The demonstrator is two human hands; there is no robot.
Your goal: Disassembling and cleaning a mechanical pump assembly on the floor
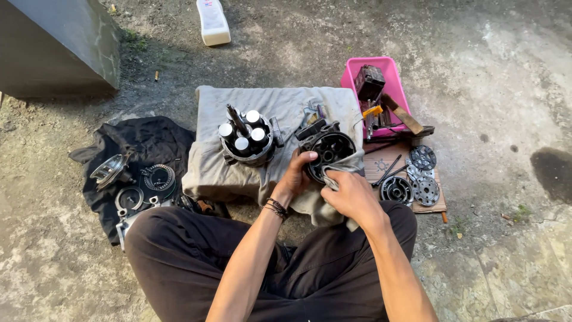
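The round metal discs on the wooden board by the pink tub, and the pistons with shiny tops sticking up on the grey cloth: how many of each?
Round metal discs on the wooden board: 4
Pistons with shiny tops on the grey cloth: 4
Total: 8

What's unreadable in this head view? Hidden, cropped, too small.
- Round housing: its near rim is covered by the left hand and the grey rag.
- Right hand: fingertips buried in the rag, grip unclear.
- Pink tray: small tools inside too cluttered to identify.
- White bottle: top cut by the frame edge.
- Parts on the black cloth: too small and shadowed.
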